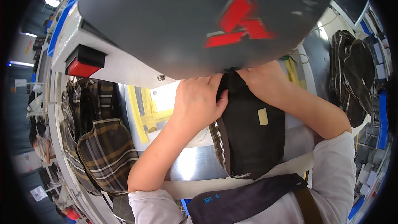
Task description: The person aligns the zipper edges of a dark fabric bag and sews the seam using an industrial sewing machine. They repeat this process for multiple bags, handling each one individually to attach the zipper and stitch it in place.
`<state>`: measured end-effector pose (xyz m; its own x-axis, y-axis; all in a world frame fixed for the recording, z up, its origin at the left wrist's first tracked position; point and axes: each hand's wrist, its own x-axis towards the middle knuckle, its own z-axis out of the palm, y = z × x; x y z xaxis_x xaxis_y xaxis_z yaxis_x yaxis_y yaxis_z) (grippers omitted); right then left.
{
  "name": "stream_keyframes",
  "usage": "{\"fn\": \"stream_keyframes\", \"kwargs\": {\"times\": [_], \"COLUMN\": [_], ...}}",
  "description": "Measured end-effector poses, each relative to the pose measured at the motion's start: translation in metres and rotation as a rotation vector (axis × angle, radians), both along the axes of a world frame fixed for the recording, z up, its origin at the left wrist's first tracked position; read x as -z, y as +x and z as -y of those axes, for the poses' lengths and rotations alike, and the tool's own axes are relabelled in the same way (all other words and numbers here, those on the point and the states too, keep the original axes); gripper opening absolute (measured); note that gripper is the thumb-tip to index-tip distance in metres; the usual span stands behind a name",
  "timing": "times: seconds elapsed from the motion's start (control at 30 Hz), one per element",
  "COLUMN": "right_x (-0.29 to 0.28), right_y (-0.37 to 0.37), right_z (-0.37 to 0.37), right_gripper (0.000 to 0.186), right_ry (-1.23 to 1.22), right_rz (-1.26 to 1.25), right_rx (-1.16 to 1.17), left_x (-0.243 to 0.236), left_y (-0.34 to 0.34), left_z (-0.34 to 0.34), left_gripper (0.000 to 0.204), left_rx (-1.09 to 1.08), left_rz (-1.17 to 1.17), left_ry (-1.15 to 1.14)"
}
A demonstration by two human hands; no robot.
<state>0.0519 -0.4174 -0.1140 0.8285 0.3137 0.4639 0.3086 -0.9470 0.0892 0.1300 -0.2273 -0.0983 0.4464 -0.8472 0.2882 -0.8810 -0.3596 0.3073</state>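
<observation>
A black fabric bag piece (pixel 253 141) with a metal zipper along its left side and bottom, plus a small cream patch, lies on the metal bed of a sewing machine (pixel 166 20) with a dark grey head. My left hand (pixel 198 96) grips the piece's upper left part, fingers curled and thumb pressed on the cloth. Around the upper right edge, my right hand (pixel 264 83) holds the same piece with bent fingers, the tips partly hidden at the machine head. Yellow tape (pixel 145 120) marks the bed left of the piece.
Plaid bag pieces (pixel 101 149) are piled at the left edge of the workstation, below a red-and-black switch (pixel 85 60). Dark zippered bags (pixel 350 74) lie at the right. Other people (pixel 43 149) and workbenches show in the far left background. A dark apron (pixel 244 199) covers my lap.
</observation>
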Motion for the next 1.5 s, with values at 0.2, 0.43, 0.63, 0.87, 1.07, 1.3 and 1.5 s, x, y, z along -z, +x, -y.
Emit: {"fn": "stream_keyframes", "kwargs": {"times": [0.2, 0.43, 0.63, 0.87, 1.07, 1.3, 1.5], "right_x": [0.008, 0.008, 0.0, -0.001, -0.013, -0.05, -0.056], "right_y": [-0.015, -0.033, -0.087, -0.051, -0.057, -0.052, -0.024], "right_z": [0.001, 0.012, -0.024, 0.052, 0.043, -0.006, 0.001], "right_gripper": [0.021, 0.02, 0.014, 0.027, 0.019, 0.021, 0.026], "right_ry": [0.107, 0.601, 0.69, 0.179, 0.225, -0.109, -0.27], "right_rz": [0.004, -0.11, -0.312, -0.002, -0.089, -0.118, -0.166], "right_rx": [0.103, -0.037, -0.26, 0.269, 0.36, -0.066, -0.236], "left_x": [0.004, 0.005, -0.016, -0.005, -0.003, -0.006, -0.004], "left_y": [-0.01, -0.021, -0.031, -0.027, -0.024, -0.02, -0.019], "left_z": [0.006, 0.012, -0.032, -0.037, -0.043, -0.041, -0.042], "left_gripper": [0.039, 0.023, 0.02, 0.018, 0.018, 0.016, 0.015], "left_rx": [0.074, -0.193, 0.119, 0.187, 0.197, 0.203, 0.221], "left_rz": [-0.021, -0.424, -0.737, -0.817, -0.902, -0.964, -0.97], "left_ry": [-0.1, -0.244, 0.197, 0.048, 0.036, 0.073, 0.056]}}
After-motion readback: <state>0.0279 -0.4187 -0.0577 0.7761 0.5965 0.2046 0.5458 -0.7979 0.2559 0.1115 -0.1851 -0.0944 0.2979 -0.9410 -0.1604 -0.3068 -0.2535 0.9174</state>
